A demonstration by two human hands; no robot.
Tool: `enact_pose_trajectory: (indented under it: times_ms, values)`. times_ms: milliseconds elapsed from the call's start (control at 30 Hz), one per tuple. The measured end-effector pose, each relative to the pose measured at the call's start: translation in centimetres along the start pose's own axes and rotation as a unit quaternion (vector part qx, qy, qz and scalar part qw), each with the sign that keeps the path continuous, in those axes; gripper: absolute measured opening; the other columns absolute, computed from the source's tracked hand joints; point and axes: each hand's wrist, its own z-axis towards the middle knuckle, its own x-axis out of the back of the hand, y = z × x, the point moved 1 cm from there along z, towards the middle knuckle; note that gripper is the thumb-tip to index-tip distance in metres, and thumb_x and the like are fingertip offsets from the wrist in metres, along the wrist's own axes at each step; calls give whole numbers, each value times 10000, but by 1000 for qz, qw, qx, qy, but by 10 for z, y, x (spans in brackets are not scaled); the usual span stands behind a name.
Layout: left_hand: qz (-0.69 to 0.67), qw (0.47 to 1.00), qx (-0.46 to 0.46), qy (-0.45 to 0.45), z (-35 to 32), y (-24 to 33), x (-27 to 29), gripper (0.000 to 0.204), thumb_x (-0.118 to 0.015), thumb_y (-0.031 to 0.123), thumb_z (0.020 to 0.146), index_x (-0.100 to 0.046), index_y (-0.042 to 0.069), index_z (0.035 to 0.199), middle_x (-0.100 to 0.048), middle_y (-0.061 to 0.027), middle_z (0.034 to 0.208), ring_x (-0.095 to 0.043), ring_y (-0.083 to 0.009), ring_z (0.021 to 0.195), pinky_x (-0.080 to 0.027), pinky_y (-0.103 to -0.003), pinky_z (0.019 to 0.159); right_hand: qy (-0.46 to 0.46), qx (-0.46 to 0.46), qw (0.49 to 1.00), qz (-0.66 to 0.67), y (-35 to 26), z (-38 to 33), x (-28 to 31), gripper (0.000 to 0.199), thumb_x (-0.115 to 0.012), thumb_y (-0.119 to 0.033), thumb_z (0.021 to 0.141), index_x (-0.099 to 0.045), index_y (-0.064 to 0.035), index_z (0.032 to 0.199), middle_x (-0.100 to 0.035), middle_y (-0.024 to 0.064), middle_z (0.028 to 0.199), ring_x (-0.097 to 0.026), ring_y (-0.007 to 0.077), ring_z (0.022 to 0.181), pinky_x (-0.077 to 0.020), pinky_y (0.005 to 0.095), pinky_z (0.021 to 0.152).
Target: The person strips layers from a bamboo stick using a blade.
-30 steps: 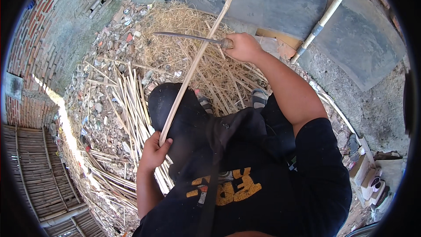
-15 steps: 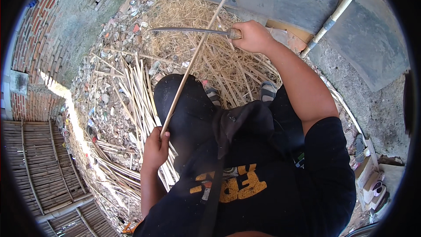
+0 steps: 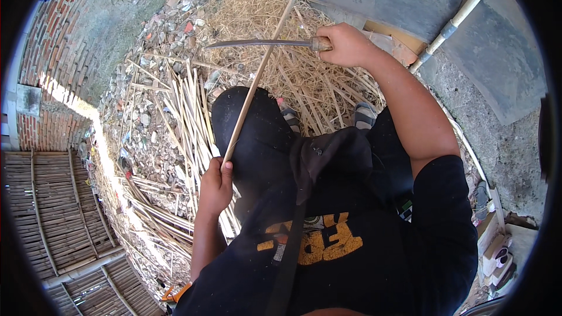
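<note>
My left hand (image 3: 216,186) is closed round the near end of a long bamboo strip (image 3: 248,98), which slants up and away to the right past my knee. In my right hand (image 3: 345,47) is the wooden handle of a machete (image 3: 257,43), its dark blade pointing left. The blade lies across the upper part of the strip and appears to touch it. My left hand sits low beside my dark-trousered knee (image 3: 243,108); the right is held farther out, over the shavings.
A heap of straw-coloured shavings (image 3: 249,11) covers the rubble ground ahead. Split bamboo strips (image 3: 190,111) lie in a pile to my left. Grey panels (image 3: 386,0) and a white pipe (image 3: 459,17) stand ahead right; a brick wall (image 3: 58,41) rises at left.
Relative to my knee, the strip and machete keep nearly the same arrangement. The whole view has shifted slightly, and my left hand appears a little higher. Both grips are unchanged.
</note>
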Motion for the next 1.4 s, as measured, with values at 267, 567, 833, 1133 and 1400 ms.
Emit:
enact_pose_trajectory:
  times_ms: [267, 567, 833, 1133, 1400]
  values:
    - [-24, 1000, 5, -20, 1, 0, 1, 279, -508, 247, 1075, -579, -22, 1051, -623, -156, 683, -638, -308, 622, -480, -410, 602, 29, 17, 992, -123, -8, -7, 15, 268, -716, -302, 810, -691, -96, 980, -722, 154, 863, -710, 354, 884, -562, 494, 784]
    - [1, 1000, -5, -11, 4, -5, -2, 399, -513, 364, 1079, -596, -15, 986, -617, -174, 679, -628, -328, 620, -474, -418, 599, 17, 24, 994, -107, -21, -13, 13, 213, -707, -244, 788, -657, -90, 928, -702, 139, 847, -693, 377, 871, -553, 513, 765]
    - [-50, 999, 14, -9, 6, -7, -6, 492, -518, 415, 1073, -605, -9, 840, -556, -135, 603, -541, -234, 560, -439, -390, 567, -60, 53, 992, -94, -59, -18, 6, 286, -734, -260, 801, -658, -82, 1011, -712, 171, 865, -705, 381, 896, -563, 513, 786]
    - [-37, 999, 13, -19, 11, -6, -6, 511, -509, 436, 1072, -587, -10, 835, -566, -164, 618, -556, -294, 570, -443, -422, 578, -14, 6, 998, -54, -36, -4, -3, 280, -716, -214, 802, -689, -109, 1060, -726, 154, 891, -717, 350, 907, -565, 498, 809]
    - [13, 1000, 2, 2, 16, -8, -15, 472, -506, 394, 1074, -571, -15, 847, -578, -251, 659, -573, -455, 622, -441, -487, 588, -12, 15, 999, 34, -44, 7, -28, 253, -712, -178, 759, -728, -126, 1007, -712, 160, 822, -710, 361, 830, -564, 473, 747]
